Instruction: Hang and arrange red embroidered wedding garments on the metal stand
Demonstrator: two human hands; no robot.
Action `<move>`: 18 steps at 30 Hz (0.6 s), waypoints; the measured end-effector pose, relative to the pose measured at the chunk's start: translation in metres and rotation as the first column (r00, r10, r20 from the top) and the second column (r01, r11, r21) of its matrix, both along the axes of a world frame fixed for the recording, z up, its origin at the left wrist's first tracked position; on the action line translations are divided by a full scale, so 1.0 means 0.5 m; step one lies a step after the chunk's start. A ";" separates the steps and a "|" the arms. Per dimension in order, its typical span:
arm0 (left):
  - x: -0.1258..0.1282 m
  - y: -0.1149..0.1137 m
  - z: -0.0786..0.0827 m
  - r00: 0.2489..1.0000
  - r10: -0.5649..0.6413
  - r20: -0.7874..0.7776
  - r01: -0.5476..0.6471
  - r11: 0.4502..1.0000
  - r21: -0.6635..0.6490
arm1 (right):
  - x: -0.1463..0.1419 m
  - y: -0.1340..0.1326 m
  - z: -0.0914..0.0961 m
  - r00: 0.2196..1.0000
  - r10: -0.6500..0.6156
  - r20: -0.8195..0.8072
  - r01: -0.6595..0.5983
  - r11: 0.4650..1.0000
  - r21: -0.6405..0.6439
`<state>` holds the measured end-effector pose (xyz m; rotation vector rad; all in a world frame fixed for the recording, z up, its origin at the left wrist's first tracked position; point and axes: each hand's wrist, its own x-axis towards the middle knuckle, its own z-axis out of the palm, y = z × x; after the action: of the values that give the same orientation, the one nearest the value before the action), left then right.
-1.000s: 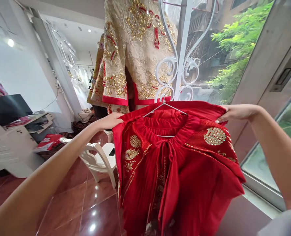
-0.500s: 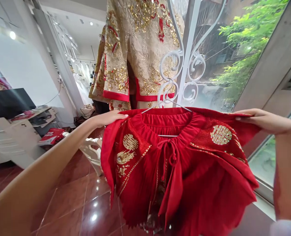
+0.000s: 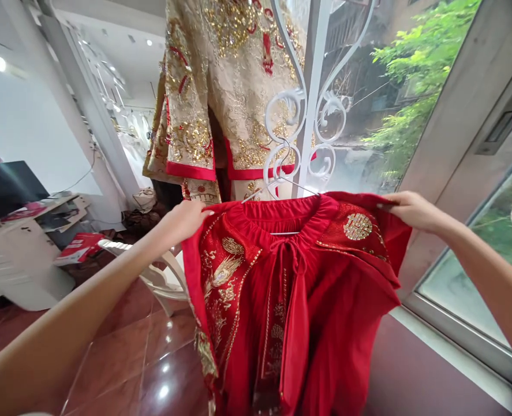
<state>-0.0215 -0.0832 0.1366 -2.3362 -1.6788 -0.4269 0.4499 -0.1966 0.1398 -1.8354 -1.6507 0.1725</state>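
Observation:
A red garment with gold embroidery (image 3: 281, 289), gathered at the neck and tied with a bow, hangs on a thin wire hanger (image 3: 296, 186). The hanger's hook is at a white scrolled metal stand (image 3: 310, 104). My left hand (image 3: 190, 219) pinches the garment's shoulder on the left. On the other side my right hand (image 3: 407, 207) grips its right shoulder edge, and the cloth is stretched between both hands. Right behind it hangs a cream and gold sequined jacket with red trim (image 3: 234, 86).
A white chair (image 3: 164, 277) stands on the glossy red tile floor at the left. Beyond it are a white desk (image 3: 17, 260) with a dark monitor (image 3: 11, 185) and a red and white box (image 3: 79, 247). A glass window with a grey frame (image 3: 446, 133) borders the right side.
The garment's front has dropped and hangs straighter, showing more embroidery on the left. My right hand has moved inward to the left with its shoulder edge. The view has shifted slightly right.

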 end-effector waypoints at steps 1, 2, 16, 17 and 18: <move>-0.003 -0.009 0.019 1.000 -0.005 0.026 0.005 1.000 0.028 | -0.011 -0.006 0.017 0.998 -0.044 0.044 0.039 0.995 0.090; -0.003 -0.022 0.043 0.997 -0.021 0.074 0.016 0.998 0.066 | -0.025 -0.018 0.035 0.991 -0.097 0.095 0.076 0.976 0.203; 0.176 -0.178 -0.188 0.948 -0.271 0.168 0.280 0.960 -0.029 | -0.220 -0.147 -0.235 0.649 -0.170 0.742 0.074 0.984 0.162; 0.147 -0.169 -0.187 0.922 -0.306 0.237 0.301 0.952 0.059 | -0.186 -0.152 -0.220 0.715 -0.139 0.685 0.048 0.988 0.149; 0.116 -0.157 -0.177 0.897 -0.334 0.290 0.295 0.940 0.170 | -0.149 -0.156 -0.198 0.799 -0.090 0.595 0.009 0.991 0.137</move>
<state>0.0364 -0.1617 0.0483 -2.5569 -1.3368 -0.9841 0.3755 -0.2743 0.0406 -1.9447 -1.9627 -0.5950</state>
